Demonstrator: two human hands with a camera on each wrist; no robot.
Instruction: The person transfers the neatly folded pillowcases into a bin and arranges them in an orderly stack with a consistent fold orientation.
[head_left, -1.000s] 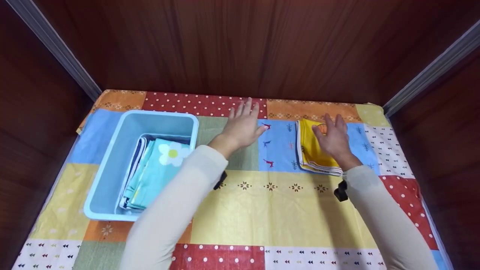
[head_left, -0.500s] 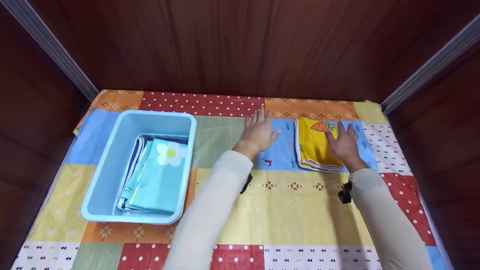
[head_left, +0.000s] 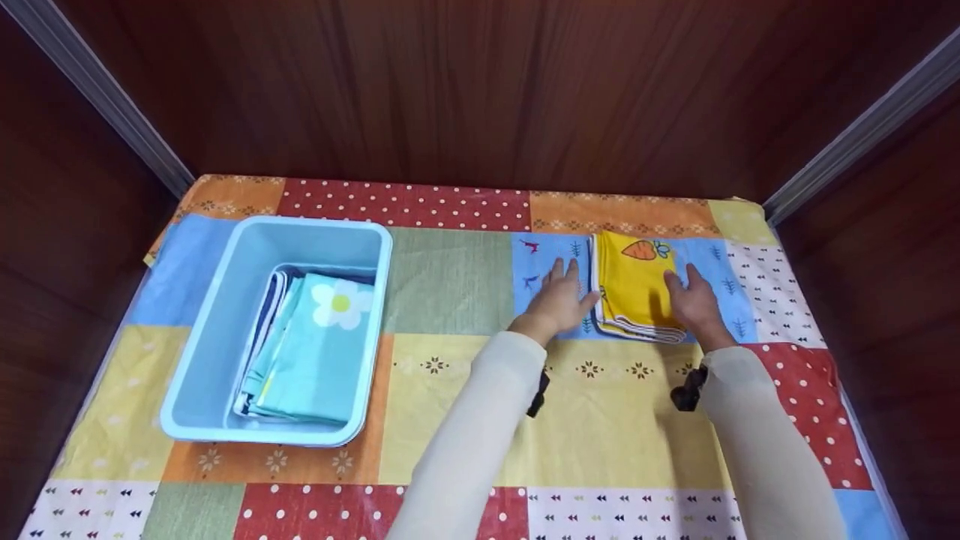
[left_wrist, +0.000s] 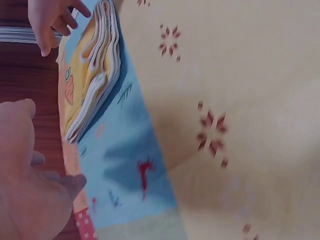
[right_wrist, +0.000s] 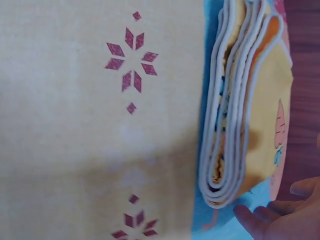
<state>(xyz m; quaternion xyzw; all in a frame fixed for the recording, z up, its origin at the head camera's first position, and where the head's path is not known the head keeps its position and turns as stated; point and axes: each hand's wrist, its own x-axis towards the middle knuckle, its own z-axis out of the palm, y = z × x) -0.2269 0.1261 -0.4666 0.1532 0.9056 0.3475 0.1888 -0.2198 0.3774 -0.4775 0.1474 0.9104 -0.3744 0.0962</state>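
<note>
A folded yellow cloth (head_left: 636,285) with white edging and a carrot print lies on the patchwork tablecloth, right of the middle in the head view. Its stacked layers show in the right wrist view, where the cloth (right_wrist: 235,110) is seen edge-on. Just left of it is my left hand (head_left: 556,302), fingers extended, thumb close to the cloth's left edge. Along the other side my right hand (head_left: 696,304) is held with fingers spread, thumb near the cloth's right edge. Neither hand grips anything.
A light blue plastic bin (head_left: 201,330) stands on the left of the tablecloth (head_left: 450,420). Inside it are folded cloths, the top one a turquoise cloth (head_left: 319,367) with a white flower. Dark wood panels (head_left: 480,90) enclose the back and sides.
My left hand has moved right, from beside the bin to the yellow cloth's left side. My right hand has shifted from over the cloth to its right edge.
</note>
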